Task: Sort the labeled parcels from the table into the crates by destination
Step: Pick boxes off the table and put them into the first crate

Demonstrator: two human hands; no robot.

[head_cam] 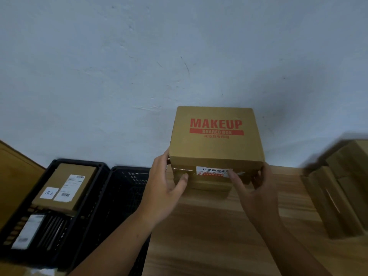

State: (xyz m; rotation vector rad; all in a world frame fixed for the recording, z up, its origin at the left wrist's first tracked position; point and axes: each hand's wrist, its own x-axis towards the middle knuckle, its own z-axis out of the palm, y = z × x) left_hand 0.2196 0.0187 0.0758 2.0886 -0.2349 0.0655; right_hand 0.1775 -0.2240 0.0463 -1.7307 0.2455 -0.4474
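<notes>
Well left of the MAKEUP box (216, 144), a black crate (78, 162) holds a brown parcel (65, 184) with white labels and, nearer you, a flat item with a white label (27, 232). A second black crate (123, 196) stands between that crate and the box. Your left hand (165, 188) grips the box's left side, thumb pressed on its front face. The box sits at the far edge of the worktop (219, 236), against the wall; whether it is lifted clear cannot be told. Your right hand (256, 190) grips its right side, one finger on the front label (213, 171). Right of the box, blurred cardboard parcels (342, 188) are stacked on the worktop.
</notes>
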